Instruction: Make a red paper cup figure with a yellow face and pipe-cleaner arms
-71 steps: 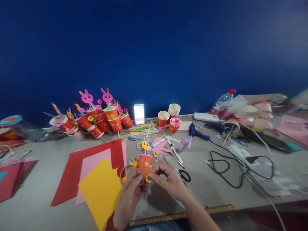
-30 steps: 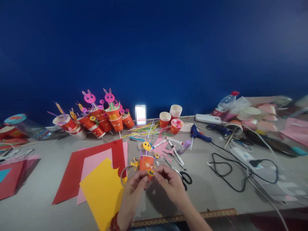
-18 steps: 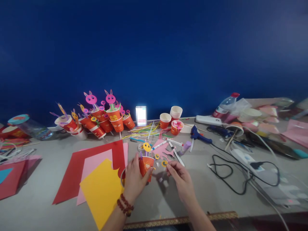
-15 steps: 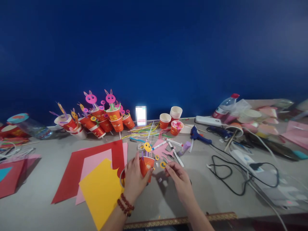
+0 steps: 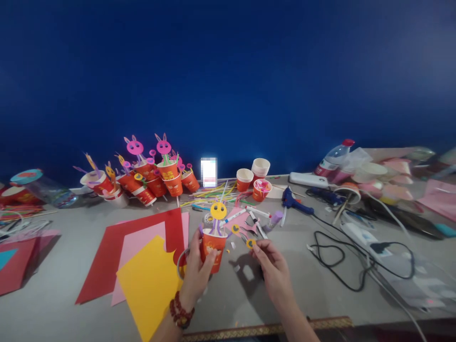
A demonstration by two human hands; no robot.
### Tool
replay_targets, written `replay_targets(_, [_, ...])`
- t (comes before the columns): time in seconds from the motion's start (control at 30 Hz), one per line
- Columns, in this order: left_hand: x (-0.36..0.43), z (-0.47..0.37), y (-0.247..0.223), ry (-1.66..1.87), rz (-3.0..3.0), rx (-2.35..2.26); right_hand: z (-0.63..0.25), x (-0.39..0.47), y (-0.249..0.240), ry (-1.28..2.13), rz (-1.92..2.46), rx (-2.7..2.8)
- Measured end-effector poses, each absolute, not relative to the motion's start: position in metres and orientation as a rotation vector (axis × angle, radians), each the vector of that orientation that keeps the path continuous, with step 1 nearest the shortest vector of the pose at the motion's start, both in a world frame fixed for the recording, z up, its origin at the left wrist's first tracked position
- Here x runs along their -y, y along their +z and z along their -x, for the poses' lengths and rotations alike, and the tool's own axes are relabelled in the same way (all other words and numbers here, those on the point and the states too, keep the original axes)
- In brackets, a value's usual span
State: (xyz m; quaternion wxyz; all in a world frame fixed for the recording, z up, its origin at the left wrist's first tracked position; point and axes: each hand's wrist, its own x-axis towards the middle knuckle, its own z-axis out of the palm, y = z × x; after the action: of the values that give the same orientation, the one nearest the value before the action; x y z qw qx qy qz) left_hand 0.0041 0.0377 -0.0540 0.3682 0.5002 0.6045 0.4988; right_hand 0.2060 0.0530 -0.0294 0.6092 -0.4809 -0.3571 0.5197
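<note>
My left hand (image 5: 198, 267) is wrapped round a red paper cup (image 5: 215, 243), held upright above the table. A round yellow paper face (image 5: 218, 210) with dark eyes stands up out of the cup on purple strips. Between the thumb and fingertips of my right hand (image 5: 272, 262) is a small yellow paper disc (image 5: 251, 243) with a dark heart on it. A similar yellow disc (image 5: 235, 229) shows at the cup's right side, at the end of a purple strip. Several markers (image 5: 258, 212) and a pink paper scrap (image 5: 238, 217) lie just behind the cup.
Red, pink and yellow paper sheets (image 5: 151, 285) lie at left. Several finished cups with pink rabbit faces (image 5: 164, 147) stand behind them. At right are a blue glue gun (image 5: 296, 202), its black cable (image 5: 338, 259), a power strip (image 5: 359, 237) and a bottle (image 5: 333, 156).
The cup has turned to face me more and come slightly nearer, with its yellow face lower. My right hand has shifted a little right with its yellow disc.
</note>
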Motion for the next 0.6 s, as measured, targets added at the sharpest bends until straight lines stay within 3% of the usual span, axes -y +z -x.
replay_targets(0.27, [-0.026,-0.011,-0.033,1.351,-1.077,-1.181,-0.182,-0.043,-0.013,1.425,0.776,1.156])
replay_targets(0.6, [-0.025,-0.006,-0.022,1.338,-1.15,-1.199,-0.184,-0.037,0.017,1.143,0.819,1.53])
